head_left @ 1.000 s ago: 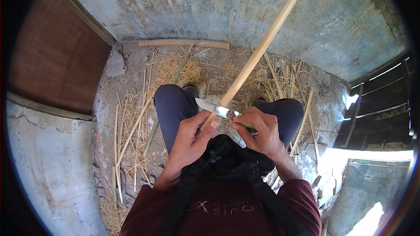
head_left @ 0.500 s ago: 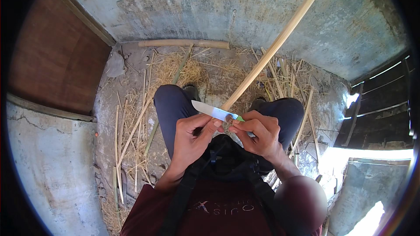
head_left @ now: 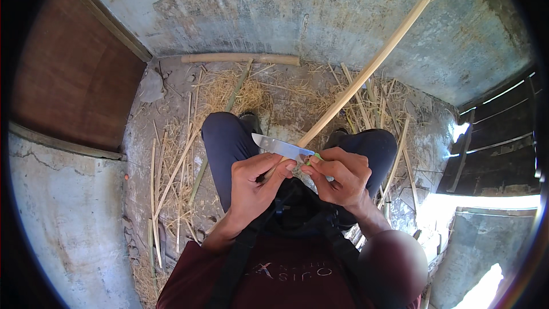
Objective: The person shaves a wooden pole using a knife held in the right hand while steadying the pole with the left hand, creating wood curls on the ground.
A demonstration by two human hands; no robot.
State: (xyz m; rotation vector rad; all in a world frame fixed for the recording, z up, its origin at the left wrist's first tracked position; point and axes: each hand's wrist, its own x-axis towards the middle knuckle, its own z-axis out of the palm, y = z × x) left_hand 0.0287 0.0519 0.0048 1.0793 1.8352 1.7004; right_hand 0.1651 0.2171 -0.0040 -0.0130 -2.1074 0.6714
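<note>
Two bare hands meet over the person's lap, working on one long, pale bamboo strip [head_left: 372,66]. That strip slants from between the hands toward the upper right, its far end standing out in front of the stained grey wall [head_left: 240,17]. The left hand [head_left: 251,180] has its fingers and thumb pinched on the strip's near end. The right hand [head_left: 343,180] has its fingers wrapped around the green handle of a knife [head_left: 280,146], whose broad steel blade points left and lies across the strip just beyond the left fingertips. Whether the edge bites into the bamboo or only rests against it, I cannot tell.

Judging by this hold, the step in hand is trimming or shaving the strip near its held end. The next move seems to call for a firm pinch on the left, a low, steady blade angle on the right, and the left fingertips well out of the edge's path, since thumb and blade sit close together.

Both knees, in dark trousers [head_left: 226,137], are spread on either side of the work. On the floor beyond and beside them lie curly shavings [head_left: 229,86], several thin strips [head_left: 153,177] on the left, and a thicker bamboo pole [head_left: 240,57] along the foot of the wall.
</note>
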